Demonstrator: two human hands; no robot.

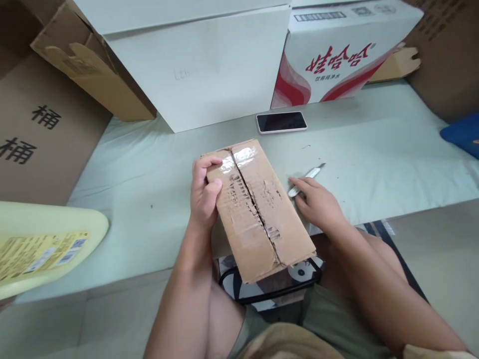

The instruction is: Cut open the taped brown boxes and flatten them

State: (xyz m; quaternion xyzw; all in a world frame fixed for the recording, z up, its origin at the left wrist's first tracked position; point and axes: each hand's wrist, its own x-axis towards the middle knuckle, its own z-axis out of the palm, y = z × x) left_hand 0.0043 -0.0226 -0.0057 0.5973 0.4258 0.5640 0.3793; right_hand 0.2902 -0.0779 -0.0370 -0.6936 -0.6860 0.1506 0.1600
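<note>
A worn brown cardboard box is tilted over the table's front edge, its creased top seam partly open and clear tape shining near the far end. My left hand grips its left side, fingers and thumb closed on the far left corner. Right of the box, a white-handled craft knife lies at the tabletop, its short blade pointing away to the right. My right hand has its fingers and thumb around the near end of the handle. How firmly they press is not clear.
On the pale green tabletop, a phone lies beyond the box. White cartons and a red-and-white carton stand at the back. A pale yellow container is at left; large brown cartons flank the table.
</note>
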